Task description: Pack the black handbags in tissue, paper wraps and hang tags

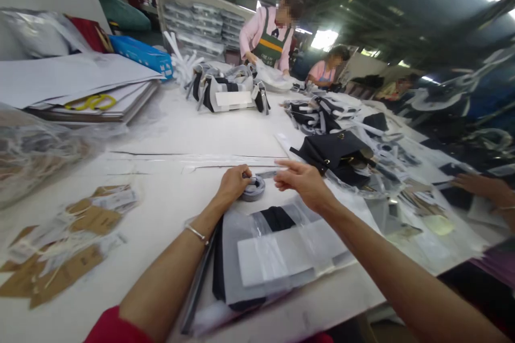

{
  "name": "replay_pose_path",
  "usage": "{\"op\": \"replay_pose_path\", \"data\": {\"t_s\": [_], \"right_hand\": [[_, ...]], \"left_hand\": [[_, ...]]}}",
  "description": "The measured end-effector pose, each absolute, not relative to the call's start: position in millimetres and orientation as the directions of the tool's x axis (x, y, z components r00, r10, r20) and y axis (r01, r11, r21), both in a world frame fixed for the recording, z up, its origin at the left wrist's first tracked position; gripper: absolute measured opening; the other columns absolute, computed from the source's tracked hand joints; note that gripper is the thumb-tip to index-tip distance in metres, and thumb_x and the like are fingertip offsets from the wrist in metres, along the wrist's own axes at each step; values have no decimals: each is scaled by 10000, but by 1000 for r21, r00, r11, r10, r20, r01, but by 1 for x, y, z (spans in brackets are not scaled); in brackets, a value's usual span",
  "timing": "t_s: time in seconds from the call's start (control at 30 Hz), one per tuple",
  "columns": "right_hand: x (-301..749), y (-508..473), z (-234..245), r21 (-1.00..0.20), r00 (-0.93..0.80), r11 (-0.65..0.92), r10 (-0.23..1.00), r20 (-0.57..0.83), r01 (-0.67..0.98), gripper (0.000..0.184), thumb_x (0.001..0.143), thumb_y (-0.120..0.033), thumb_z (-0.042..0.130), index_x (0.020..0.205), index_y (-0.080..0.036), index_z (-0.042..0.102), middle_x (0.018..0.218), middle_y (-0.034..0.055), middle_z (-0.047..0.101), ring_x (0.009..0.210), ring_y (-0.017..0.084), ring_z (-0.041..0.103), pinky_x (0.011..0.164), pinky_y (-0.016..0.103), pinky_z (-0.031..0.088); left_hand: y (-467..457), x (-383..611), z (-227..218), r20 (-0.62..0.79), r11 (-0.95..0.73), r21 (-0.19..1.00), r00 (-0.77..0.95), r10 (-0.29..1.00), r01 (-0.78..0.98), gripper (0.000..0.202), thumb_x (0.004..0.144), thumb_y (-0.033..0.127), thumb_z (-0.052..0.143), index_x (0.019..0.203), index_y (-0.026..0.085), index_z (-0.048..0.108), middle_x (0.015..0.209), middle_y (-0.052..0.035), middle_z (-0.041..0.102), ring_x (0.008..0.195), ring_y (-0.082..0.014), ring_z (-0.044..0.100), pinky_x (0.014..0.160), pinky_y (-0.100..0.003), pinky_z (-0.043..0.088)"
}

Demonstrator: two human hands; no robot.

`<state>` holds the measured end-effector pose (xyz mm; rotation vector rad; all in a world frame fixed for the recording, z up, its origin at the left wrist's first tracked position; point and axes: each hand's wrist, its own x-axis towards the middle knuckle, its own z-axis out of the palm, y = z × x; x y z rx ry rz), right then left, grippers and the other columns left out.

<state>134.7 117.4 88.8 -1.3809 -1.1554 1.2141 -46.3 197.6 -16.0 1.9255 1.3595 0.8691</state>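
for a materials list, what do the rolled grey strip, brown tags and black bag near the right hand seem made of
Rolled grey strip: faint sheen, perhaps plastic wrap or woven webbing; blur leaves it open. Brown tags: probably card, matte, flat, kraft-coloured. Black bag: likely leather or imitation, smooth with firm angular edges.

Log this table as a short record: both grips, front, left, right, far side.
Left grip: closed on a coiled gray strap
Right grip: near the strap's uncoiled end, index finger extended; contact unclear
Front: wrapped bag with a white sheet
Left: brown tags on the table; yellow scissors on stacked sheets
Right: black bag
Far side: person in a green apron
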Motion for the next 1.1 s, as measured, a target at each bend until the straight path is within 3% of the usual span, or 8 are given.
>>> {"op": "replay_pose_path", "data": {"t_s": [0.07, 0.13, 0.3, 0.6, 0.87, 1.1], "right_hand": [[108, 144, 75, -983, -4, -175, 984, -175, 56, 636, 668, -230, 816, 1243, -123, 566, 710, 25, 732, 608, 164, 686, 579, 276, 589], [96, 161, 59, -974, 30, -222, 975, -220, 52, 618, 707, -171, 769, 1265, -123, 507, 696, 15, 726, 591, 150, 680, 547, 245, 566], [94, 167, 31, -952, 163, -296, 946, -281, 75, 384, 746, -137, 712, 1074, -163, 516, 677, 18, 720, 574, 147, 680, 486, 212, 519], [93, 171, 20, -927, 197, -346, 928, -316, 144, 206, 768, -177, 673, 884, -196, 504, 728, 35, 736, 583, 136, 675, 391, 163, 407], [94, 175, 15, -899, 209, -368, 923, -323, 236, 191, 742, -174, 663, 782, -204, 479, 651, -1, 702, 427, 73, 514, 344, 150, 281], [98, 184, 16, -845, 190, -436, 899, -394, 310, 192, 669, -209, 723, 682, -186, 533, 668, 20, 724, 400, 65, 492, 329, 155, 248]], "left_hand": [[197, -47, -16, 176, -290, 793, 255, 951, 535, 58, 738, 161, 670, 766, 211, 665, 811, 7, 707, 772, -163, 616, 727, -267, 437], [196, -47, -16, 182, -294, 796, 253, 950, 529, 50, 749, 161, 654, 756, 210, 661, 804, 0, 705, 766, -168, 615, 712, -269, 433], [198, -46, -18, 168, -274, 801, 238, 957, 533, 109, 736, 117, 637, 762, 219, 665, 803, -3, 710, 768, -174, 625, 711, -275, 437], [198, -45, -19, 130, -237, 801, 226, 965, 550, 119, 742, 121, 631, 784, 225, 671, 839, -16, 713, 802, -193, 631, 739, -292, 448], [199, -45, -21, 138, -240, 810, 224, 965, 535, 111, 733, 123, 654, 769, 227, 662, 845, -10, 714, 821, -194, 632, 739, -293, 440], [198, -46, -18, 123, -229, 810, 226, 966, 540, 115, 723, 110, 660, 748, 222, 659, 831, -15, 712, 800, -191, 626, 730, -290, 438]]}}
